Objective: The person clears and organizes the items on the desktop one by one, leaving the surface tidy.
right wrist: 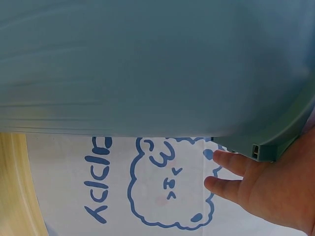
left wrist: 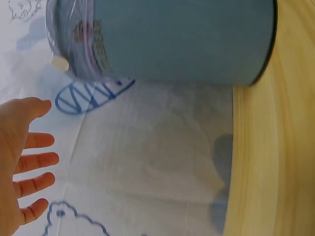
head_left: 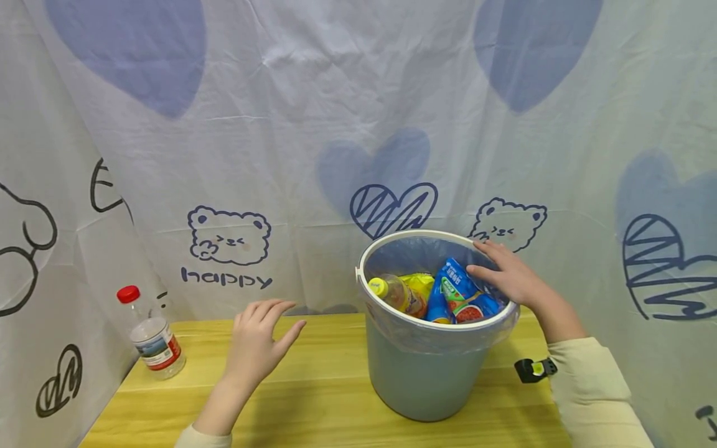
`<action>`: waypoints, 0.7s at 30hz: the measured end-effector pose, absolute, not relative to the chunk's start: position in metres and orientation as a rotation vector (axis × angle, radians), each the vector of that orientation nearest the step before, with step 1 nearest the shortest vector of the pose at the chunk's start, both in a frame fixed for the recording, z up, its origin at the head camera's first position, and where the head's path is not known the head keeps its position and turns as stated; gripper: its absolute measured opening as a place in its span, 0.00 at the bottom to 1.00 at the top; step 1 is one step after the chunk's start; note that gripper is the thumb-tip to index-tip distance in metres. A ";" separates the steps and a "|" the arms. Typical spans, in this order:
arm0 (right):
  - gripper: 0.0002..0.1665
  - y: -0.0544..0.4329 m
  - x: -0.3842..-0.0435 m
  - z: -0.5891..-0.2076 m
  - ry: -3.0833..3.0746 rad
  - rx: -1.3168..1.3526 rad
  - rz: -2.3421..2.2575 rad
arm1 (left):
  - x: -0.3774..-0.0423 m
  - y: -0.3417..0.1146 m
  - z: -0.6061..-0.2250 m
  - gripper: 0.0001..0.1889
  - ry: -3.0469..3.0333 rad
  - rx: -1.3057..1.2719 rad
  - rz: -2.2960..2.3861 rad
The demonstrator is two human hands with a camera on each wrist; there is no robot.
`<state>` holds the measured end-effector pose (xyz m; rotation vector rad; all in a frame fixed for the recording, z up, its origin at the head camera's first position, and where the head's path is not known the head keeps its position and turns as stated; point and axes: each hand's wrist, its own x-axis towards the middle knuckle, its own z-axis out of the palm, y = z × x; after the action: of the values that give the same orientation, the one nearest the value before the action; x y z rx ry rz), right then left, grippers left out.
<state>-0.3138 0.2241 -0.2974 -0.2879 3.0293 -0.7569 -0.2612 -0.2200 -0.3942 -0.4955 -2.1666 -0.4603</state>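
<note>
A grey-green trash can (head_left: 422,373) with a white rim and clear liner stands on the wooden table. Inside lie a bottle with a yellow cap (head_left: 378,287), a blue snack bag (head_left: 456,289) and a yellow packet (head_left: 420,283). My right hand (head_left: 506,274) rests at the right side of the rim, thumb over the opening, fingers extended; in the right wrist view the hand (right wrist: 275,184) touches beneath the rim's outer edge. My left hand (head_left: 254,345) hovers left of the can, fingers spread and holding nothing; the left wrist view shows its fingers (left wrist: 42,160) apart from the can.
A clear plastic bottle with a red cap (head_left: 129,294) leans slightly at the table's left end. The yellow wooden table (head_left: 313,379) meets a white printed cloth (head_left: 313,93) at the back and sides. A black wrist device (head_left: 532,370) sits by the right sleeve.
</note>
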 end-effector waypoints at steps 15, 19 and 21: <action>0.48 0.224 -0.313 -0.297 3.028 -0.284 -0.757 | -0.242 -0.290 -0.404 0.20 -2.252 -0.136 -0.434; 0.48 0.224 -0.313 -0.298 3.031 -0.291 -0.763 | -0.236 -0.308 -0.403 0.19 -2.285 -0.030 -0.442; 0.48 0.224 -0.313 -0.298 3.032 -0.294 -0.765 | -0.233 -0.317 -0.403 0.19 -2.305 0.029 -0.444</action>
<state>-0.3133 0.2238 -0.2977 -0.2938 3.0317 -0.7653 -0.2331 -0.3173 -0.4027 0.0287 -2.3053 -0.4443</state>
